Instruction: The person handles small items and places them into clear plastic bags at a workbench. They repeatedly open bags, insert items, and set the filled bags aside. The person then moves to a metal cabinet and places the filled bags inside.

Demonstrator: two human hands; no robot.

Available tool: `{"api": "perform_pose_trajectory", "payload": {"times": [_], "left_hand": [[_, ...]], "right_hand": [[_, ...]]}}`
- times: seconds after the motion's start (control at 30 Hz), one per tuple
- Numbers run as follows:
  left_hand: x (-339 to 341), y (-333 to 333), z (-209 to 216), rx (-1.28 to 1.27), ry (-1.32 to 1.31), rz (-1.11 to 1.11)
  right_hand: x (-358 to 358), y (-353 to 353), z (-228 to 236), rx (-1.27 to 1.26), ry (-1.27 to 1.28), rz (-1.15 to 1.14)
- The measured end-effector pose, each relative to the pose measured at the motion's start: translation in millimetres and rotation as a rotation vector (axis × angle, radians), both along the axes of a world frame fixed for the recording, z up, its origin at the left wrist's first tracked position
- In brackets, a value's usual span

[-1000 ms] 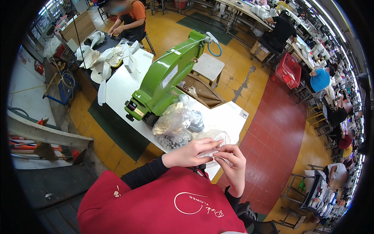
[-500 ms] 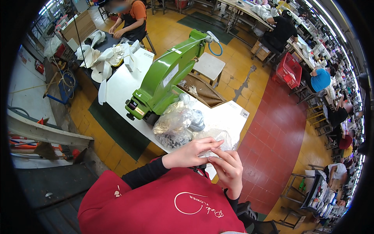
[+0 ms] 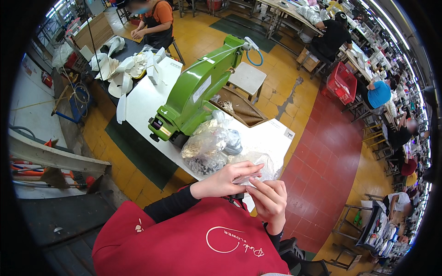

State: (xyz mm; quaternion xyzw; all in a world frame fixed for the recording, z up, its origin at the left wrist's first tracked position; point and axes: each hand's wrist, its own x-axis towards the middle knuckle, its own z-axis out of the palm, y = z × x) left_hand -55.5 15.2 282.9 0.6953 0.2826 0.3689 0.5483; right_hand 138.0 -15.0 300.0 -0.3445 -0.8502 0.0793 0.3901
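Observation:
Both hands meet in front of me at the near edge of the white table [image 3: 271,133]. My left hand [image 3: 225,180] pinches the edge of a clear plastic bag [image 3: 262,166]. My right hand [image 3: 269,198] grips the same bag from the other side, fingertips closed on the film. Part of the bag lies on the table beyond my fingers; its contents I cannot make out. Just left of it sits a larger clear bag [image 3: 205,142] filled with pale pieces. Grey pieces in plastic [image 3: 202,166] lie below that one.
A green machine [image 3: 198,87] stands on the table behind the bags. White cut parts [image 3: 124,69] are heaped at the far left, near a seated person in orange [image 3: 162,16]. Beyond the table are a stool [image 3: 247,78] and a red crate [image 3: 341,83].
My fingers have drawn slightly apart, and more of the bag's film shows between them. The seated person's hands at the far left have shifted a little.

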Motion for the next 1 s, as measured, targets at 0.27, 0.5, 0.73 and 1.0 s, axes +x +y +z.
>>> {"api": "perform_pose_trajectory", "payload": {"times": [0.27,0.5,0.73,1.0], "left_hand": [[2,-2,-1,0.082,0.075,0.028],[3,1,-8,0.186,0.109,0.021],[3,0,-4,0.142,0.015,-0.014],[2,-4,0,0.078,-0.022,-0.05]], "right_hand": [[-8,2,4,-0.122,0.017,0.023],[0,-2,1,-0.281,0.193,0.098],[-1,-2,21,-0.161,0.187,-0.082],[-7,3,21,-0.214,0.126,-0.005]]}}
